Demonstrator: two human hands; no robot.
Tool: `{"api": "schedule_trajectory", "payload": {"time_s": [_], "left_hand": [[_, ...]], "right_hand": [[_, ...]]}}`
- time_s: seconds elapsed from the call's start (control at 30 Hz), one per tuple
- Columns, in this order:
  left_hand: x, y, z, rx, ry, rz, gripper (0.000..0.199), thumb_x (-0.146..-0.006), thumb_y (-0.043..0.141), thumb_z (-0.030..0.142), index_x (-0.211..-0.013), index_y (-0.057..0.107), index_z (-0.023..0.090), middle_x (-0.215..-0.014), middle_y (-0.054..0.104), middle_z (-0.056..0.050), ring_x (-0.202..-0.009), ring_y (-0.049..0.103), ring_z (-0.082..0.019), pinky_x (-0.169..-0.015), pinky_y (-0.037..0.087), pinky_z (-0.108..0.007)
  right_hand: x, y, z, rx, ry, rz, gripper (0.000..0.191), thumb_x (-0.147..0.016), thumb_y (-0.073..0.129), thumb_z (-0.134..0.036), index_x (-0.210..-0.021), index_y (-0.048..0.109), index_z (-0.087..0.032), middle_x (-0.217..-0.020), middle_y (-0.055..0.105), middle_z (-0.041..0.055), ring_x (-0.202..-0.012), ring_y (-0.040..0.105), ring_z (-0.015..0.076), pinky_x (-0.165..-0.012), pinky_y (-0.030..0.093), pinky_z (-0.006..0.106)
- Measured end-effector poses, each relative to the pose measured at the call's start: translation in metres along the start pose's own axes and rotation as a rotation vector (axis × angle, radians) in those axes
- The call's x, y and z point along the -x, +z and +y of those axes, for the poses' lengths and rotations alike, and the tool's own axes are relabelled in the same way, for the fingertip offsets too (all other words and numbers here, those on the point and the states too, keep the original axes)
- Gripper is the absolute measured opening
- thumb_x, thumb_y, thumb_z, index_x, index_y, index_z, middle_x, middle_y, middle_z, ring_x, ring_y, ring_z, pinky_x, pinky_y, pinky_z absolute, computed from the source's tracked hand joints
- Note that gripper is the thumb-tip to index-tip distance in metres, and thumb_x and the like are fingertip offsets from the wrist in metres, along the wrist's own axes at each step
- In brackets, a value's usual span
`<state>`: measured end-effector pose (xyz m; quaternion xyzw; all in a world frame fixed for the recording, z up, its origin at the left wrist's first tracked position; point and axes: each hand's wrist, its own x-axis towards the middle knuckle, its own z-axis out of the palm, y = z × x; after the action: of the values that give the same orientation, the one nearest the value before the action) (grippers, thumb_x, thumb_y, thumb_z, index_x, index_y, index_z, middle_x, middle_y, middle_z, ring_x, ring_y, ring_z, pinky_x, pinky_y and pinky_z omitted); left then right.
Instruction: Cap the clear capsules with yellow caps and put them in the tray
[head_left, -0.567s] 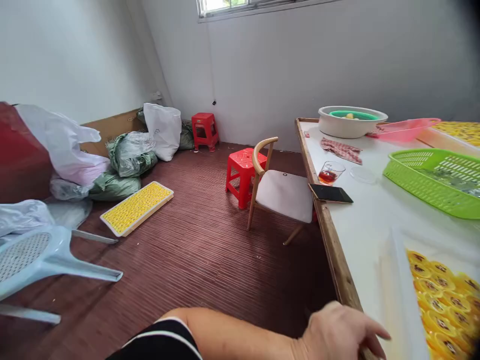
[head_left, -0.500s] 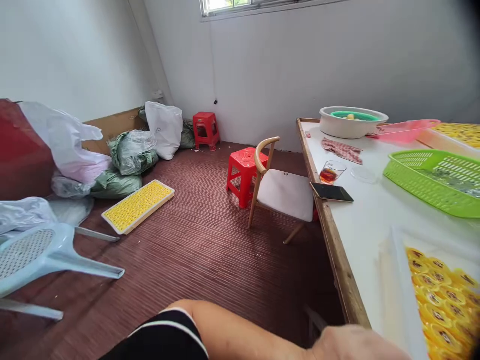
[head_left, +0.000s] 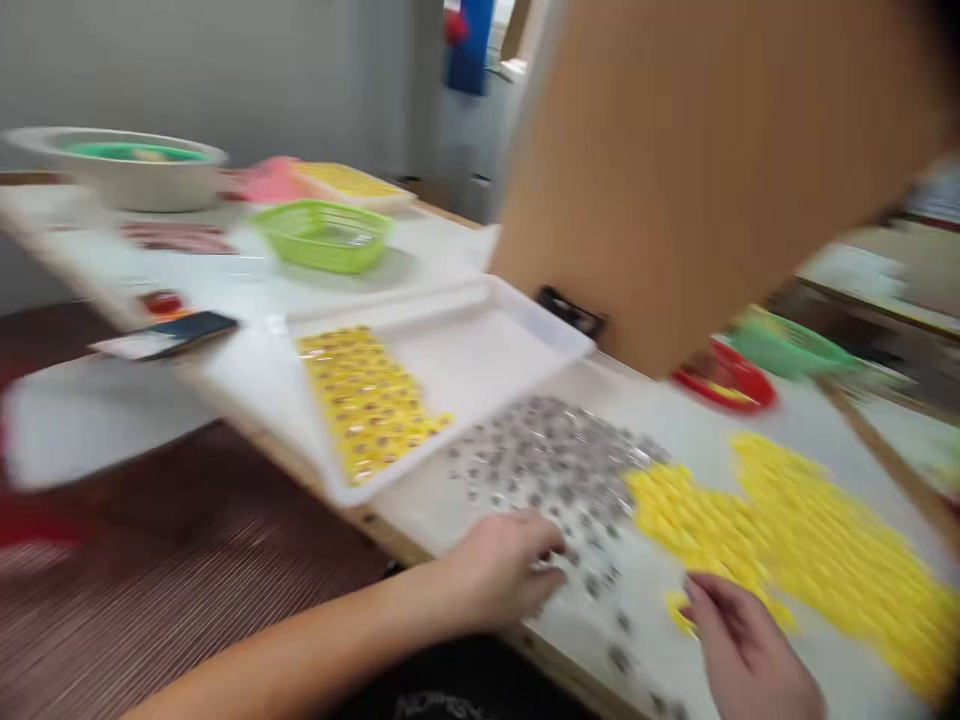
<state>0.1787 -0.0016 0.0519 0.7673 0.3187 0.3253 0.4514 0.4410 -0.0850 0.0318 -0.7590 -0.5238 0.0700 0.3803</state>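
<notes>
The view is motion-blurred. My left hand [head_left: 502, 565] rests at the table's near edge, its fingers curled onto a spread of small grey pieces [head_left: 555, 460]; the blur hides whether it holds any. My right hand [head_left: 742, 640] lies further right with its fingers apart, the tips beside a loose yellow piece at the edge of a large heap of yellow pieces [head_left: 802, 530]. A white tray [head_left: 487, 340], partly filled with yellow caps [head_left: 367, 400], lies to the left of the grey pieces.
A big brown cardboard box [head_left: 712, 150] looms over the table's far side. Further off are a green basket [head_left: 326, 235], a white basin [head_left: 120, 170], a dark phone [head_left: 176, 335] and a red dish [head_left: 724, 385]. Brown ribbed floor [head_left: 187, 590] lies at the left.
The view has swung right, from the room's floor and chairs onto the table. My left hand went from the table's edge onto the grey pieces, and my right hand came into view.
</notes>
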Motion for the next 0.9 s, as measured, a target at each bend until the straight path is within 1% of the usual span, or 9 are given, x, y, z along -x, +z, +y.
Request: {"api": "schedule_trajectory", "payload": {"time_s": [0.07, 0.13, 0.3, 0.4, 0.47, 0.6, 0.67, 0.77, 0.9], "left_hand": [[-0.027, 0.007, -0.007, -0.097, -0.011, -0.069, 0.016, -0.078, 0.053, 0.018, -0.084, 0.067, 0.021, -0.082, 0.067, -0.009, -0.073, 0.062, -0.022, -0.068, 0.045, -0.033], [-0.052, 0.013, -0.012, -0.190, -0.010, -0.102, 0.014, -0.081, 0.052, 0.021, -0.079, 0.066, 0.021, -0.077, 0.066, -0.006, -0.072, 0.061, -0.020, -0.067, 0.043, -0.030], [-0.096, 0.027, -0.006, -0.259, -0.006, -0.176, 0.013, -0.081, 0.053, 0.022, -0.079, 0.066, 0.022, -0.074, 0.066, -0.004, -0.068, 0.058, -0.019, -0.062, 0.038, -0.027], [-0.110, 0.042, -0.001, -0.216, 0.013, -0.225, 0.013, -0.080, 0.055, 0.022, -0.077, 0.068, 0.023, -0.075, 0.066, -0.005, -0.068, 0.057, -0.019, -0.062, 0.038, -0.028], [-0.114, 0.055, 0.001, -0.189, 0.021, -0.267, 0.011, -0.078, 0.057, 0.020, -0.076, 0.068, 0.023, -0.075, 0.066, -0.005, -0.069, 0.057, -0.019, -0.063, 0.038, -0.028], [-0.106, 0.074, -0.001, -0.117, -0.016, -0.298, 0.011, -0.076, 0.058, 0.017, -0.078, 0.067, 0.022, -0.072, 0.065, -0.004, -0.068, 0.057, -0.019, -0.063, 0.038, -0.028], [-0.100, 0.076, -0.003, -0.040, -0.081, -0.272, 0.011, -0.076, 0.059, 0.018, -0.080, 0.068, 0.023, -0.073, 0.066, -0.004, -0.067, 0.058, -0.018, -0.062, 0.039, -0.027], [-0.097, 0.074, -0.006, 0.119, -0.294, -0.268, 0.014, -0.081, 0.058, 0.029, -0.088, 0.068, 0.022, -0.077, 0.067, -0.004, -0.062, 0.058, -0.016, -0.056, 0.041, -0.026], [-0.103, 0.068, -0.006, 0.611, -0.568, -0.453, 0.038, -0.085, 0.054, 0.044, -0.113, 0.060, 0.019, -0.087, 0.066, -0.008, -0.067, 0.062, -0.016, -0.058, 0.048, -0.026]], "right_hand": [[0.004, -0.013, 0.019, 0.022, 0.116, 0.040, 0.028, -0.086, 0.052, -0.046, -0.094, 0.060, -0.021, -0.094, 0.065, 0.0061, -0.077, 0.065, 0.0218, -0.073, 0.050, 0.033], [0.005, -0.021, 0.029, 0.026, 0.139, 0.055, 0.026, -0.087, 0.049, -0.044, -0.093, 0.059, -0.020, -0.092, 0.065, 0.0060, -0.072, 0.064, 0.0201, -0.071, 0.050, 0.033], [0.009, -0.030, 0.037, 0.117, 0.017, 0.016, 0.020, -0.091, 0.043, -0.030, -0.089, 0.059, -0.020, -0.086, 0.063, 0.0065, -0.078, 0.062, 0.0211, -0.074, 0.048, 0.034], [0.009, -0.028, 0.042, 0.210, 0.010, -0.034, 0.019, -0.088, 0.046, -0.024, -0.101, 0.059, -0.020, -0.094, 0.060, 0.0083, -0.078, 0.060, 0.0211, -0.072, 0.050, 0.035], [0.005, -0.025, 0.044, 0.279, 0.034, -0.093, 0.028, -0.084, 0.053, -0.021, -0.112, 0.057, -0.019, -0.102, 0.057, 0.0097, -0.083, 0.060, 0.0226, -0.072, 0.051, 0.035], [-0.002, -0.017, 0.043, 0.354, 0.047, -0.195, 0.025, -0.081, 0.056, -0.013, -0.105, 0.059, -0.018, -0.099, 0.055, 0.0096, -0.093, 0.057, 0.0254, -0.078, 0.050, 0.037], [-0.005, -0.016, 0.039, 0.332, 0.026, -0.202, 0.020, -0.081, 0.055, -0.012, -0.099, 0.060, -0.019, -0.094, 0.055, 0.0076, -0.087, 0.057, 0.0231, -0.077, 0.049, 0.036], [-0.011, -0.016, 0.020, 0.198, -0.059, -0.218, 0.022, -0.081, 0.056, -0.013, -0.102, 0.059, -0.021, -0.093, 0.054, 0.0055, -0.083, 0.056, 0.0197, -0.075, 0.049, 0.032], [-0.030, -0.012, -0.022, -0.039, -0.227, -0.317, 0.026, -0.083, 0.055, -0.011, -0.105, 0.060, -0.024, -0.094, 0.051, 0.0036, -0.083, 0.055, 0.0167, -0.074, 0.048, 0.029]]}}
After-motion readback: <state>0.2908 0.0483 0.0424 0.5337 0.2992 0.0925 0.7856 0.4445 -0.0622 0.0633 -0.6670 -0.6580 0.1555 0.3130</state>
